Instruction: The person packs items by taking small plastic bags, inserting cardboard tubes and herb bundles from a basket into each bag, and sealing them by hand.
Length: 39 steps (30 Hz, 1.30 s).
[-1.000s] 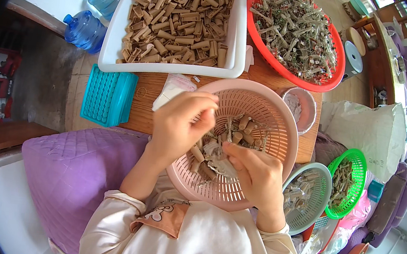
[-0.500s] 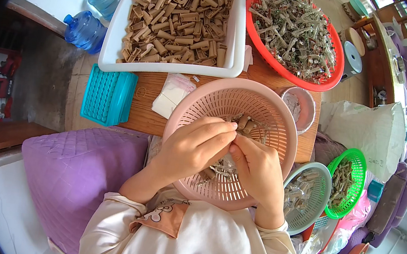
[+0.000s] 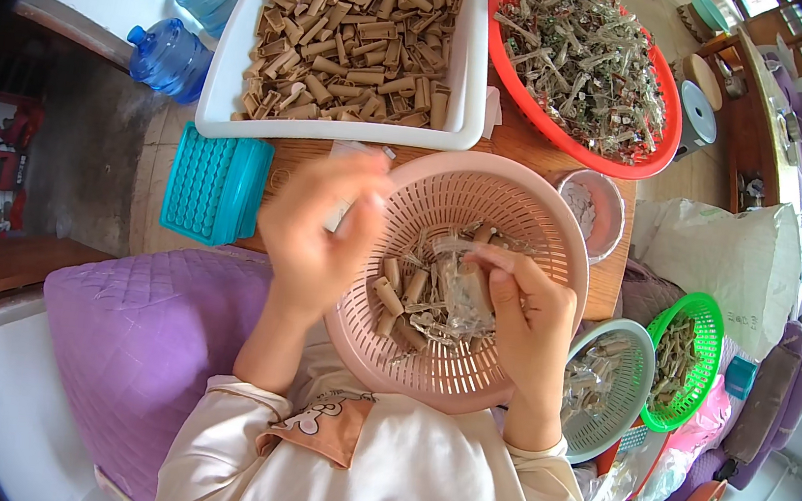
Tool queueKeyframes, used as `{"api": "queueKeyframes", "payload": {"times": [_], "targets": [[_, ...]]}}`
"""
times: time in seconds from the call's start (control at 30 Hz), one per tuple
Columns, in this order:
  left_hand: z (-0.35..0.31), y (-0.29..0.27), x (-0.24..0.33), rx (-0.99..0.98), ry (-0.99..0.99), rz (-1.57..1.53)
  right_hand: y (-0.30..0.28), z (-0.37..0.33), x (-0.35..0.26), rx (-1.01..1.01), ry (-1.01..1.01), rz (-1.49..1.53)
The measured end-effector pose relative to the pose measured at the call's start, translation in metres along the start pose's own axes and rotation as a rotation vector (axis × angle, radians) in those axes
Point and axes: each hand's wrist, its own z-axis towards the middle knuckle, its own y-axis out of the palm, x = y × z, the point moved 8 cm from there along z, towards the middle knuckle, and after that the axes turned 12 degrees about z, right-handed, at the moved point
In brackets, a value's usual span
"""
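Observation:
Over the pink basket (image 3: pixel 561 239), my right hand (image 3: pixel 525 304) pinches a small clear plastic bag (image 3: pixel 465 297), with thumb and fingers closed on its upper edge. What the bag holds is hard to make out. My left hand (image 3: pixel 324 227) is raised above the basket's left rim, near the pale packets (image 3: pixel 338 216) on the table, which it partly covers. Motion blurs its fingers, so I cannot see whether anything is in them. Inside the basket lie several brown half-tube pieces (image 3: pixel 388 294) and a tangle of clear wrapped slivers (image 3: pixel 427 323).
Behind stands a white tray (image 3: pixel 335 132) heaped with brown pieces, beside a red basket (image 3: pixel 667 132) of wrapped bits. A teal tray (image 3: pixel 216 185) sits left, a small pink bowl (image 3: pixel 612 220) right. Grey (image 3: pixel 642 377) and green baskets (image 3: pixel 706 355) stand lower right.
My hands were together over the basket and have parted. The left one has moved up and left toward the packets; the right one shifted slightly right, with the clear bag now showing.

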Motion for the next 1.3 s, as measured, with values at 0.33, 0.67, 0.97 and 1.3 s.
{"api": "queueKeyframes", "payload": {"times": [0.33, 0.67, 0.97, 1.3], "targets": [[-0.021, 0.032, 0.062, -0.166, 0.417, 0.116, 0.014, 0.000, -0.018, -0.034, -0.120, -0.118], [-0.001, 0.037, 0.016, -0.273, 0.060, 0.107, 0.022, -0.008, -0.029, -0.138, -0.202, -0.220], [-0.001, 0.023, -0.030, -0.204, -0.328, -0.741, -0.014, -0.002, -0.016, 0.090, -0.197, 0.296], [-0.021, 0.055, 0.022, -0.521, -0.175, -0.484, -0.004, -0.004, -0.012, -0.008, -0.099, 0.510]]}}
